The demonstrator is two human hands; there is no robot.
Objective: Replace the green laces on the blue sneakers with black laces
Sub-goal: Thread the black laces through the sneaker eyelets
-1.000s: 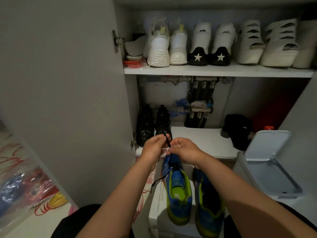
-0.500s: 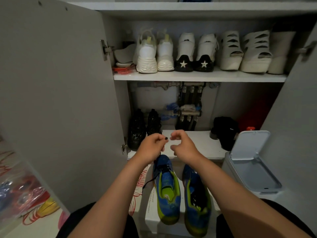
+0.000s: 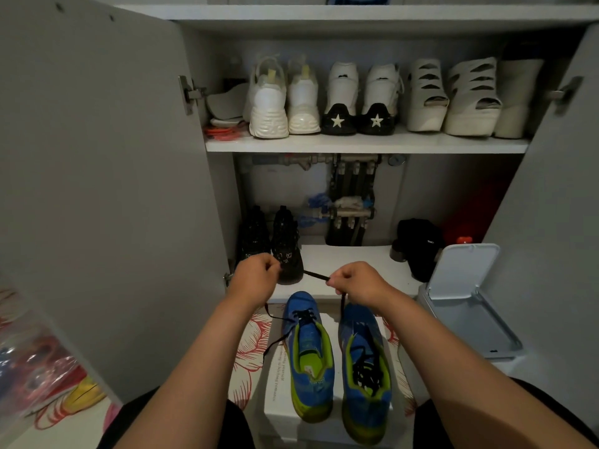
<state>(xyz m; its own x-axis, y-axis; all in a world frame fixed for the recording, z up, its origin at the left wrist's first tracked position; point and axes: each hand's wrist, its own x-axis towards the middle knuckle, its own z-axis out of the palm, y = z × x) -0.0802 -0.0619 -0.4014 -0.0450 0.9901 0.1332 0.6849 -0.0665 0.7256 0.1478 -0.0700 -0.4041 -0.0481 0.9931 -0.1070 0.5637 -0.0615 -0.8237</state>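
Two blue sneakers with lime-green lining stand side by side, toes away from me, on a white box (image 3: 334, 403). The left sneaker (image 3: 308, 354) has a black lace (image 3: 316, 276) threaded through its front eyelets only. The right sneaker (image 3: 366, 371) is laced in black along its whole throat. My left hand (image 3: 256, 280) and my right hand (image 3: 356, 281) are raised above the toes, apart, each pinching the black lace, which is stretched between them. One strand drops from my right hand to the shoe. A loose end hangs left of the left sneaker.
An open cupboard stands ahead, its doors (image 3: 107, 189) swung out on both sides. White shoes (image 3: 356, 98) line the upper shelf; black shoes (image 3: 275, 244) and a dark cap (image 3: 418, 244) sit below. A white bin with raised lid (image 3: 463, 306) is at right. A plastic bag (image 3: 39, 367) lies at left.
My hands have moved apart, drawing the black lace out taut between them. The camera has tilted up, so the sneakers sit lower in view.
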